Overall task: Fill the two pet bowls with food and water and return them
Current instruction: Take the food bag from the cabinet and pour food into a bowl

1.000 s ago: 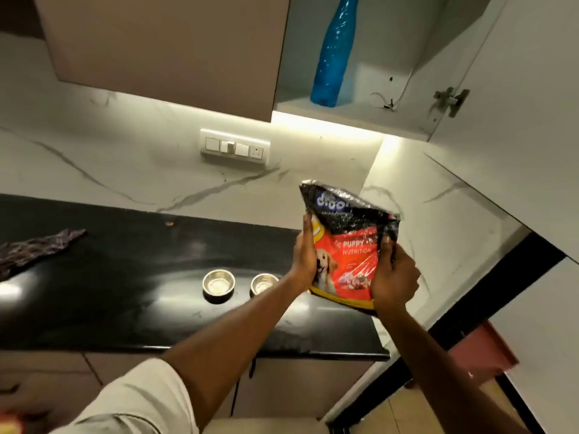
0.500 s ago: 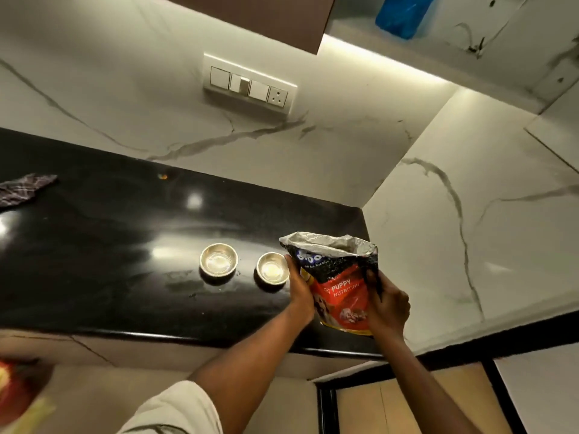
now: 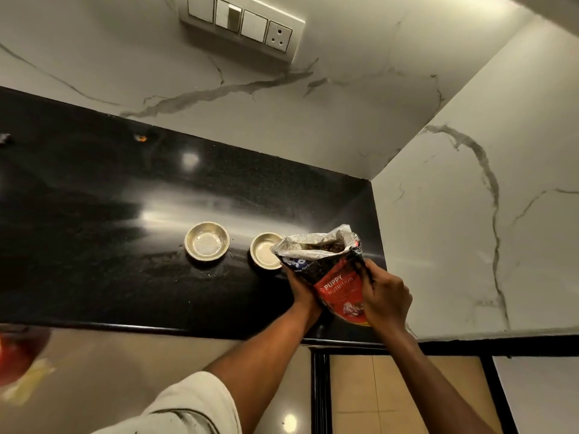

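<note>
Food bag (image 3: 332, 277), mouth open, right of centre frame: left hand (image 3: 302, 291) and right hand (image 3: 387, 300) grasp its sides. Two bowls (image 3: 206, 241) (image 3: 264, 250) sit on counter (image 3: 94, 245) just left of the bag.

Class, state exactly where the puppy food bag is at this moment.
The puppy food bag is held in both hands over the black counter's right end, its open top overlapping the right-hand bowl, near the marble corner.
</note>
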